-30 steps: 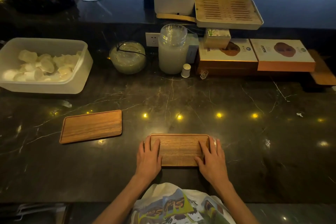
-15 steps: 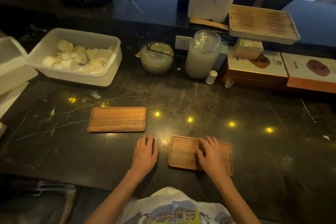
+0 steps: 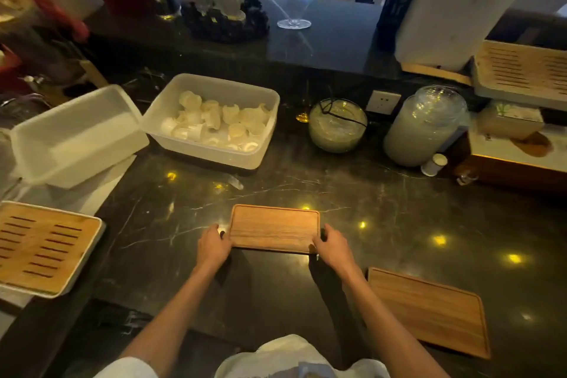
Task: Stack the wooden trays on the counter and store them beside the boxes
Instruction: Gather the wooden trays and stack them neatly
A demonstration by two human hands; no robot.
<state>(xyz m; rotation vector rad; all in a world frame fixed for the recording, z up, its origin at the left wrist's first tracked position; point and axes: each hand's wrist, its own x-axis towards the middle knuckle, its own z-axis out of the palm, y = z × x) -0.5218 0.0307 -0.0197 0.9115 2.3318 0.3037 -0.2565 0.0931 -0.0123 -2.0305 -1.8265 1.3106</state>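
Tray point(image 3: 274, 228) between hands; second tray point(image 3: 429, 310) right, nearer; bin point(image 3: 211, 123) behind.

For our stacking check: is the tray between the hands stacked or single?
Single: the tray is bare on top; the second tray lies apart on the counter.

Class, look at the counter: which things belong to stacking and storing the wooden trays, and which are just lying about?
Belong: flat brown wooden tray gripped by left hand and right hand; second flat wooden tray, lower right; printed cardboard boxes, far right.
Lying about: white plastic tub of cups; round glass bowl; tall glass jar; slatted bamboo tray, left.
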